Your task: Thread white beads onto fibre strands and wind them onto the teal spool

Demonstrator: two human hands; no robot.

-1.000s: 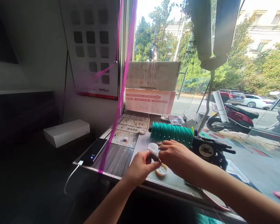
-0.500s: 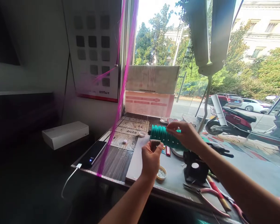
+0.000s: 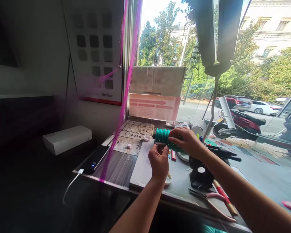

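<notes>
A green ribbed cylinder (image 3: 161,135) with small pale dots lies sideways on a black stand (image 3: 200,176). Over its top and near side is my right hand (image 3: 183,139), thumb and fingers closed against the ribs and hiding much of it. My left hand (image 3: 159,158) is just below the cylinder's left part, thumb and forefinger pinched close to its underside. What those fingertips hold is mostly hidden. Partly behind my left wrist, a small round dish (image 3: 168,179) contains tiny pale pieces.
Pliers with pink handles (image 3: 217,196) and a red-and-tan handled tool (image 3: 224,197) lie near the front edge. A white board (image 3: 142,171), a small white dish (image 3: 146,138) and a black power bank (image 3: 94,161) with a cable are to the left. Pink-purple strands (image 3: 126,94) hang down.
My right hand has shifted left along the cylinder, closer to my left hand. The left hand has moved slightly right, now covering part of the dish of tiny pieces. The view has shifted slightly.
</notes>
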